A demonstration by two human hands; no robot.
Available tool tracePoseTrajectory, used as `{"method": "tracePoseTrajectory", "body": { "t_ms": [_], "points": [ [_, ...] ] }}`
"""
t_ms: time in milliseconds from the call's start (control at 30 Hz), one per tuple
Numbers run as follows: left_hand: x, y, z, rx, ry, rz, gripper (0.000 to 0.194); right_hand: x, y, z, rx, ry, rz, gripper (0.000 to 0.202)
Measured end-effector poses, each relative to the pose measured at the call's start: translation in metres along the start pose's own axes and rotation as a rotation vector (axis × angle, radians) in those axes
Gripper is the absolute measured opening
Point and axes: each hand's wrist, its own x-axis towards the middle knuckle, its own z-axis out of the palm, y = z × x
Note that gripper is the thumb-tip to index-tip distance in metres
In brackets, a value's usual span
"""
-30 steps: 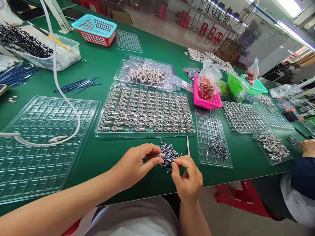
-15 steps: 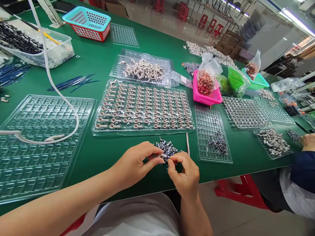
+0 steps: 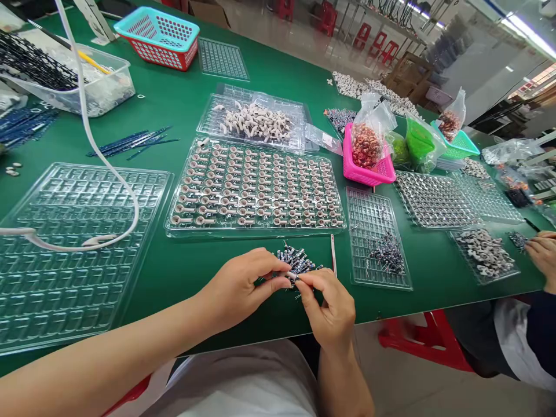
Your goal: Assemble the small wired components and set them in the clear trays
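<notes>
My left hand is closed in a pinch on a small white plastic earphone housing, mostly covered by the fingers. At its right end my right hand pinches a small dark circuit board, which touches the housing; how far it sits inside cannot be made out. Just behind my fingertips lies a pile of small blue circuit boards with thin wires. Beyond the pile stands a clear tray whose pockets hold rows of white housings with round open ends.
Loose white housings heap on a tray at the back. A clear pocket tray lies left under a white cable. Right are a tray with wired parts and a pink basket. A co-worker's hand is far right.
My two hands keep the same pinch on the housing and board, with barely any movement. The co-worker's hand at the far right reaches further into view. The whole view has shifted slightly.
</notes>
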Motion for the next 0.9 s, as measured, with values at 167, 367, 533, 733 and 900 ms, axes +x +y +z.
{"method": "tracePoseTrajectory", "body": {
  "t_ms": [167, 367, 533, 733, 900],
  "points": [
    [-0.0017, -0.0005, 0.0008, -0.044, 0.012, 0.019, 0.013, -0.0014, 0.0004, -0.0002, -0.011, 0.023, -0.040, 0.024],
    [-0.0040, -0.0020, 0.0034, -0.052, 0.039, 0.063, 0.012, -0.0023, -0.0002, 0.0003, 0.016, 0.020, -0.041, 0.026],
    [-0.0036, -0.0002, 0.0052, -0.086, 0.046, 0.069, 0.011, -0.0021, 0.0003, 0.0003, 0.031, 0.020, -0.056, 0.031],
    [-0.0021, 0.0030, 0.0051, -0.124, 0.048, 0.074, 0.009, -0.0004, -0.0002, -0.0022, 0.110, -0.009, -0.034, 0.034],
    [-0.0030, 0.0029, 0.0054, -0.130, 0.074, 0.100, 0.010, -0.0005, -0.0005, -0.0031, 0.152, -0.005, 0.015, 0.031]
  ]
}}
